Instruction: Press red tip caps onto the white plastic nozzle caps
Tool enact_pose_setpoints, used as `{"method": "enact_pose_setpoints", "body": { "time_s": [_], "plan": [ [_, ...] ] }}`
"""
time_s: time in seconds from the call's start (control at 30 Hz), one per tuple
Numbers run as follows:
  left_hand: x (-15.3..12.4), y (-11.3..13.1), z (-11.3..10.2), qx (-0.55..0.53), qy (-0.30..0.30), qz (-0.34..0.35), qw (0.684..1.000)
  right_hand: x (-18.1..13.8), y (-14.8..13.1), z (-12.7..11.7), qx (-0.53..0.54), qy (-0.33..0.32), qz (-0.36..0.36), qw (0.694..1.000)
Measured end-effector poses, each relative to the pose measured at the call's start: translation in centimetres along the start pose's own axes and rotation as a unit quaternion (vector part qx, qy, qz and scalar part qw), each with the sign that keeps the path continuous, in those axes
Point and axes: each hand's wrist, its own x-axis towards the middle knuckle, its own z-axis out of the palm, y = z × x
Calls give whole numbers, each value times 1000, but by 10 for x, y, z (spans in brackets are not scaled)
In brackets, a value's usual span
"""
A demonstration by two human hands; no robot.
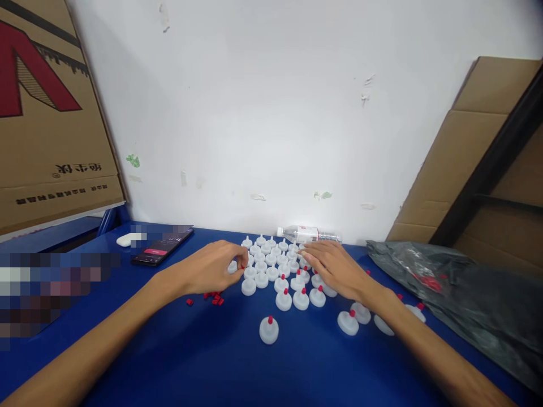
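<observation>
White, scuffed wall (254, 113) fills most of what we see, and against its foot stands our blue bench (203, 362). We take the clear plastic bottle (305, 233), lying on its side along the wall, as our landmark. Well to its left and higher up we have a printed cardboard carton (55, 147); to its right, folded cardboard (449, 158) leans beside the wall. Nearer to us and right of the bottle lies a crumpled dark plastic bag (458, 305), with some red showing through.

Our right hand (331, 265) is just in front of the bottle, palm down, fingers stretched out and lightly spread above the white nozzle lids (272, 273); we cannot tell whether its fingertips touch one. Our left hand (218, 265), left of the bottle and closer to us, pinches a red cap (243, 268) between thumb and forefinger at the lids' left edge.

Farther left of the bottle we see a black phone (169, 245) and a small white rounded object (126, 239). The lids crowd together in front of the bottle, nozzles up; several toward the right wear red tips, and a lone capped lid (268, 330) sits closest to us. Loose red caps (216, 299) lie left of the bottle, below our left hand.
</observation>
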Motion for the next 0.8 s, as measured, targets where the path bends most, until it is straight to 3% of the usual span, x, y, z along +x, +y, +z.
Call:
{"method": "enact_pose_setpoints", "body": {
  "time_s": [0.1,0.27,0.5,0.67,0.8],
  "plan": [
    [3,4,5,-1,30,22,999,0,-8,-1,10,0,-10,1000],
    [7,3,16,-1,51,51,997,0,-13,4,45,-60,-22,997],
    [11,1,31,-48,152,55,986,2,-24,-1,-5,122,-19,992],
    [12,13,41,-142,222,48,963,0,-46,0,-14,83,-116,990],
    [9,21,48,-171,214,54,960,-2,-59,2,42,77,-126,988]
  ]
}}
